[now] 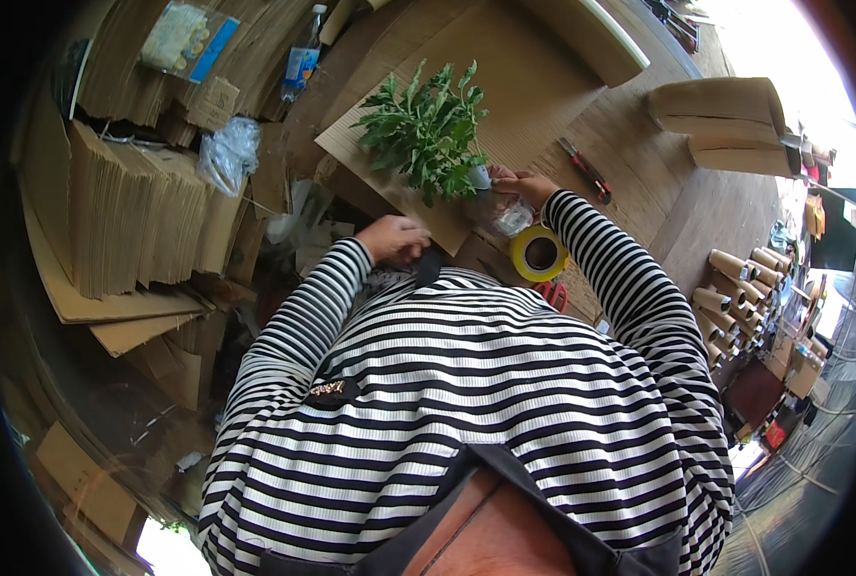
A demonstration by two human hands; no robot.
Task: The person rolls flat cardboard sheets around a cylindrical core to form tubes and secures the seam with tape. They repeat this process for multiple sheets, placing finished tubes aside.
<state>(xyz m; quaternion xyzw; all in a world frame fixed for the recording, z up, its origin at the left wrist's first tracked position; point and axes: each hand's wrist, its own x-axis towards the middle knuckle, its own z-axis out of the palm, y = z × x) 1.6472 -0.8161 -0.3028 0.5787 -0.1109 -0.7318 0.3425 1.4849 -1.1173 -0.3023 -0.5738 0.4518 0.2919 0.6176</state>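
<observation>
A bunch of leafy green stems (431, 133) lies over a corrugated cardboard sheet (536, 61). My right hand (532, 187) grips the bunch near its base, where a pale wrap (479, 177) goes around the stems. Crumpled clear plastic (515, 218) shows just below that hand. My left hand (397, 240) is slightly blurred, with fingers curled, by the near corner of the cardboard and a dark strip (429, 268) at my front. Whether it pinches anything cannot be made out. A yellow tape roll (539, 253) lies between my right forearm and my body.
A red box cutter (586, 171) lies on the wooden table (636, 187) to the right, with red-handled scissors (554, 294) close to me. Stacked cardboard (136, 209), a plastic bag (230, 155) and a bottle (302, 61) stand at left. Several cardboard tubes (741, 288) are at far right.
</observation>
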